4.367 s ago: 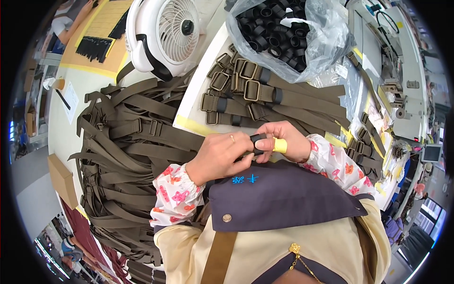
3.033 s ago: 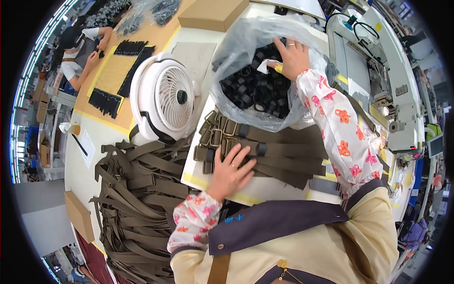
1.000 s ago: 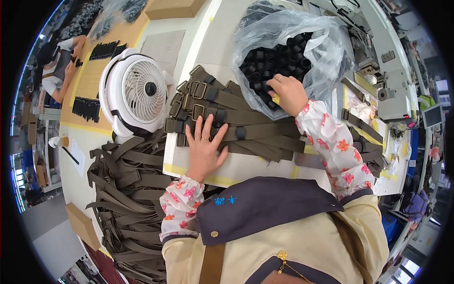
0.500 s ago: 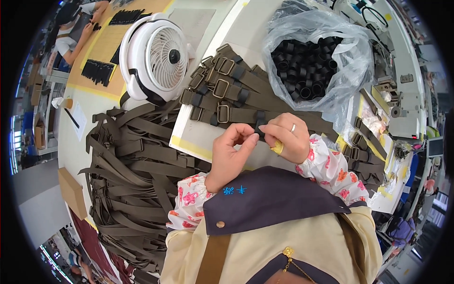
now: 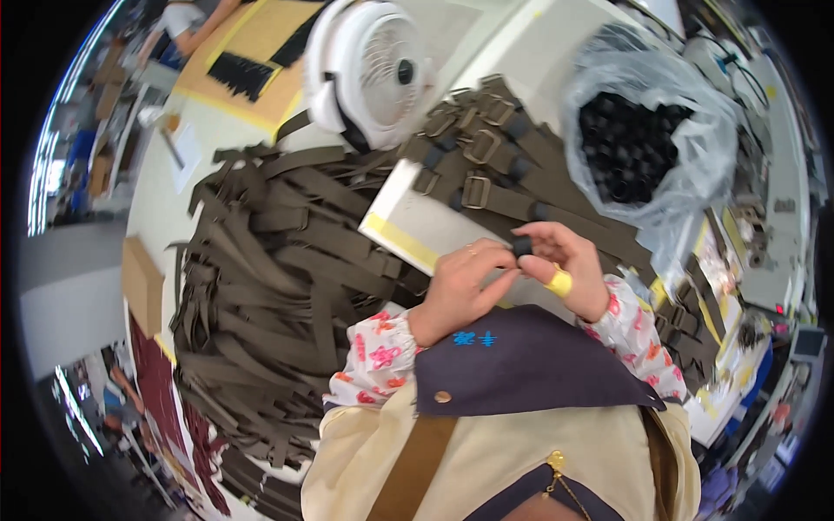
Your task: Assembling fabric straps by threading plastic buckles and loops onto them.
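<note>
A small black loop [image 5: 522,247] sits between the thumb and fingers of my right hand [image 5: 575,265], which has a yellow wrap on one digit. Close against it from the left, my left hand [image 5: 465,285] has its fingers bent together, their tips by the loop's lower edge; whether they pinch anything is hidden. Just beyond both hands, olive-brown webbing straps [image 5: 499,200] with metal buckles [image 5: 476,191] and black loops lie side by side on a white board [image 5: 408,213]. A clear plastic bag [image 5: 708,165] full of black loops [image 5: 630,143] stands at the far right.
A large heap of olive-brown straps [image 5: 278,304] spreads on the left. A white fan [image 5: 347,74] stands behind it. More buckled straps [image 5: 695,326] lie on the right, near machine parts [image 5: 756,221]. Another person's arm [image 5: 208,30] reaches over the table at the far left.
The view has shifted, so the table things appear farther right. My hands have drawn back from the nearest strap toward me, and the right now holds the black loop up off it.
</note>
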### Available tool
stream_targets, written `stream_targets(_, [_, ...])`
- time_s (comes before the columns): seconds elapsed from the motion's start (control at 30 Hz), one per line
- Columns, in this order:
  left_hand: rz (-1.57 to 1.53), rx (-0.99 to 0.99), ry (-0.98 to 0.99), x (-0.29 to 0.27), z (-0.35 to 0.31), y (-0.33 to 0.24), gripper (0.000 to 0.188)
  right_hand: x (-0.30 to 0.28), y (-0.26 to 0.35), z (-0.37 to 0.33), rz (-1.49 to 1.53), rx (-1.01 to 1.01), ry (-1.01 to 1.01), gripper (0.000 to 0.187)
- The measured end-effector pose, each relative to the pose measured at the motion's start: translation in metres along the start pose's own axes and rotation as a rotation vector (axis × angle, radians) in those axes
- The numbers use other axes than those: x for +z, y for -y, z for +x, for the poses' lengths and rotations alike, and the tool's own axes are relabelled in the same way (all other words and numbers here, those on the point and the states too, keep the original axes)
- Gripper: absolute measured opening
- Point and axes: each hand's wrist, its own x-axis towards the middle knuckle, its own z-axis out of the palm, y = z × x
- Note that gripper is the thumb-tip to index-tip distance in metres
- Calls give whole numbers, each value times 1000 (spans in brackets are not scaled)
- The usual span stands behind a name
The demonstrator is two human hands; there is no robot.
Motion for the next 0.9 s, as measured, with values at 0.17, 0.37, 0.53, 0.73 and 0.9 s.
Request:
stream_targets(0.17, [-125, -176, 13, -3, -17, 0, 11, 2, -15, -5, 17, -13, 41, 30])
stream_targets(0.37, [27, -136, 120, -15, -32, 6, 9, 6, -35, 5, -70, 69, 21, 22])
stream_targets(0.53, [671, -291, 112, -120, -64, 12, 10, -1, -47, 10, -34, 99, 19, 16])
stream_targets(0.73, [932, -578, -167, -194, -111, -9, 7, 4, -47, 12, -12, 149, 92, 18])
stream_targets(0.9, [896, -776, -247, -166, -140, -4, 14, 13, -53, 9, -10, 165, 159, 21])
